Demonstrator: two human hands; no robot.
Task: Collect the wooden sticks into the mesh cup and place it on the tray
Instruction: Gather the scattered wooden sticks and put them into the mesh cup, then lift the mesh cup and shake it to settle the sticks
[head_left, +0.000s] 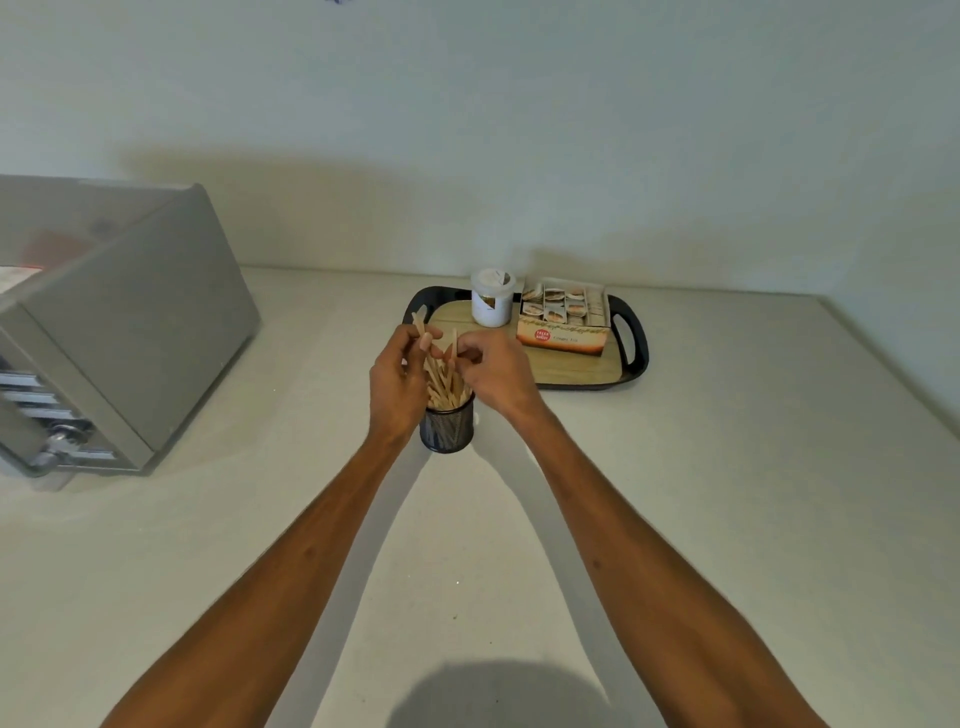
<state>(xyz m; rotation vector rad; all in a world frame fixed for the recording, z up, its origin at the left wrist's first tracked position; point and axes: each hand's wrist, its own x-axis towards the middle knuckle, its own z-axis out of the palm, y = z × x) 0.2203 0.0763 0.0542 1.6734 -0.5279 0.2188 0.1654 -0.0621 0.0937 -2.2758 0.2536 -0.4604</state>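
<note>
The fingers (427, 340) of the left hand (397, 379) are curled round what looks like one or two wooden sticks (441, 382), whose tips stand up past the knuckles. How many it grasps is hard to tell at this size. The right hand (493, 371) pinches the top of another stick between thumb and fingertips (470, 354). Both hands sit just over the mouth of the mesh cup (448, 428), where a fanned bundle of sticks leans out above the rim.

The cup stands upright on the pale counter (467, 519), near the tray (632, 332) but not on it. A white jar (491, 299) and a printed carton (563, 319) fill the tray's far and right parts, leaving its wooden floor bare at the near left.

The step in hand appears to be seating the last sticks. Next, both pinches should let go once the sticks drop in. One hand should then wrap the cup's wall, lift it level so the loose bundle does not spill, and set it on that bare patch.
</note>
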